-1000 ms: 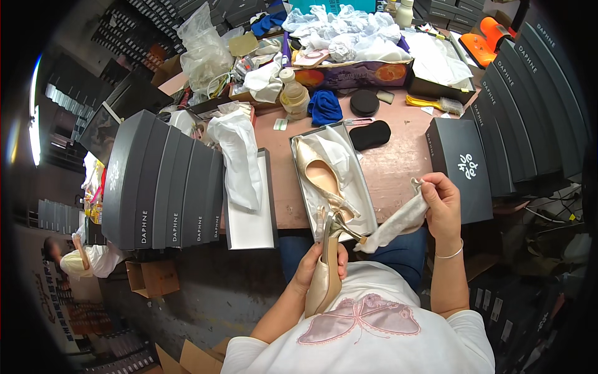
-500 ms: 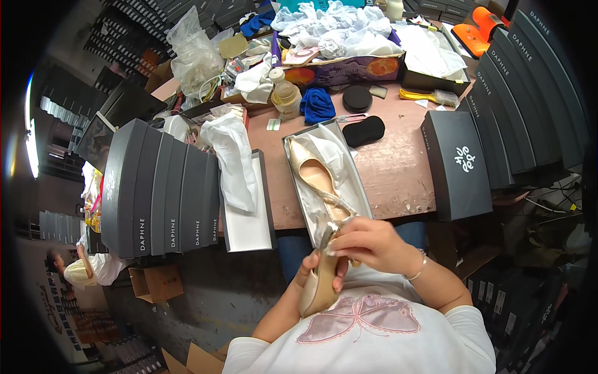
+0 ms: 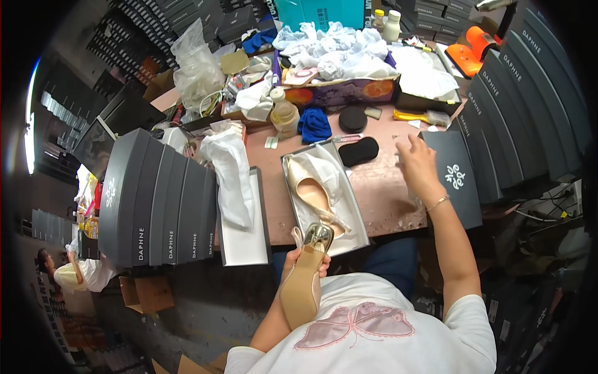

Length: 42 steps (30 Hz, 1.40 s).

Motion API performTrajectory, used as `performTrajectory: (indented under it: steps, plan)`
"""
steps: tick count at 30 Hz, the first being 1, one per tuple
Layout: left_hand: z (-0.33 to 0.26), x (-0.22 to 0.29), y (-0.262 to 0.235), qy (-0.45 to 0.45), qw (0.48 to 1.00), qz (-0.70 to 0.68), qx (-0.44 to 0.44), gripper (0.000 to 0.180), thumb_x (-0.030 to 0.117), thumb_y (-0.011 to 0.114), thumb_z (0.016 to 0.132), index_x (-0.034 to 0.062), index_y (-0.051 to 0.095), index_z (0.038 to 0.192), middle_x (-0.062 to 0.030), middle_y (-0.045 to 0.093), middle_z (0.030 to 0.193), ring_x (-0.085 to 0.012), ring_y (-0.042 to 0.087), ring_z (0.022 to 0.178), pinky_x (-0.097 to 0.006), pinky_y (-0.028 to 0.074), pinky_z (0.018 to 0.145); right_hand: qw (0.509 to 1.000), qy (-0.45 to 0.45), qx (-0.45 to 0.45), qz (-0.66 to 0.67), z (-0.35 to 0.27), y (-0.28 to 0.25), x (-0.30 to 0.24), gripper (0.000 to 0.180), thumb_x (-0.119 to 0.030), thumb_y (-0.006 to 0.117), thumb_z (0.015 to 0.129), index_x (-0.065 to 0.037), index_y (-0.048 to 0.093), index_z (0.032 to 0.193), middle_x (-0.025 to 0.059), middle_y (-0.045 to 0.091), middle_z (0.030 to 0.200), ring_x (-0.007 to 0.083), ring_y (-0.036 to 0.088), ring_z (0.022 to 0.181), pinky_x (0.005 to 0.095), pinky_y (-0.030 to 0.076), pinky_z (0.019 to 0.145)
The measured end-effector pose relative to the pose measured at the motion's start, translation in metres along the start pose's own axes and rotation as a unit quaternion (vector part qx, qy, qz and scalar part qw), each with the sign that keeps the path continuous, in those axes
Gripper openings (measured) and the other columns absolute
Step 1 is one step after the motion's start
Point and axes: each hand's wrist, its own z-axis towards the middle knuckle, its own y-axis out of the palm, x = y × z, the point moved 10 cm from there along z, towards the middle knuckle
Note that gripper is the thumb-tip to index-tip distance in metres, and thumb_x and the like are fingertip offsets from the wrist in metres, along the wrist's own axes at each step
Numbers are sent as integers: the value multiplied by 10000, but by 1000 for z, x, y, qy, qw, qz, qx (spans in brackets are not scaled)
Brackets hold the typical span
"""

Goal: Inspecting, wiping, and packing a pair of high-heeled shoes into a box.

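My left hand (image 3: 289, 264) grips a high-heeled shoe (image 3: 300, 290) near my chest, its tan sole turned up and its shiny gold heel toward the table. Reaching forward above the table's right side, my right hand (image 3: 418, 165) has its fingers apart and nothing visible in them. It is beside a closed dark grey shoebox (image 3: 456, 193). In front of me an open shoebox (image 3: 358, 218) holds the matching pale gold pointed shoe (image 3: 301, 171) on white tissue paper (image 3: 324, 161). The held shoe's heel overlaps this box's near end in view.
Left stands a row of grey shoeboxes (image 3: 146, 206), beside a box lid (image 3: 243, 246) with white paper (image 3: 227, 181). More shoeboxes (image 3: 498, 124) stack at right. A black pad (image 3: 359, 151), round black tin (image 3: 353, 118), yellow-handled brush (image 3: 420, 116), blue cloth (image 3: 314, 126) and bottle (image 3: 285, 117) lie behind.
My right hand has left the shoe and moved forward and right over the table, its fingers spreading. In my left hand the shoe has turned so its sole and heel face up.
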Motion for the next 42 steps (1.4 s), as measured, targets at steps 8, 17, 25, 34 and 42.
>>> performTrajectory:
  steps: [8,17,25,34,42]
  plan:
    - [-27,22,-3,67,998,12,15,603,433,514,919,-41,462,1289,-245,591,1115,-314,643,949,-420,522,887,975,-186,-104,67,40,160,-61,532,-5,552,773,-90,496,1296,205,464,1352,350,376,1325,495,307,1079]
    - [-5,45,20,123,972,-199,-29,571,385,552,885,-71,487,1221,-197,550,1158,-317,625,839,-379,567,668,912,-41,63,402,4,-32,-70,467,-54,582,754,2,539,1215,195,568,1158,373,535,1100,445,400,987]
    - [-5,21,2,83,992,-76,-52,405,280,571,855,49,532,1187,-141,607,1001,-241,603,789,-353,549,573,922,-238,77,296,-50,-46,-160,387,12,644,718,-67,658,1097,114,578,866,301,570,738,380,464,628]
    - [-41,38,57,32,854,518,31,387,152,645,836,14,579,1191,-52,629,1028,-134,613,936,-264,495,835,957,-148,-61,244,-38,15,-105,361,-122,656,796,-90,611,1152,146,615,1053,331,598,949,423,476,787]
    - [-7,17,139,71,372,912,-155,351,122,661,748,50,627,1090,-106,606,1011,-236,618,905,-379,497,817,572,-199,-541,583,-123,-5,-218,1098,-273,814,740,-36,68,1509,205,512,1300,267,546,1139,333,403,994]
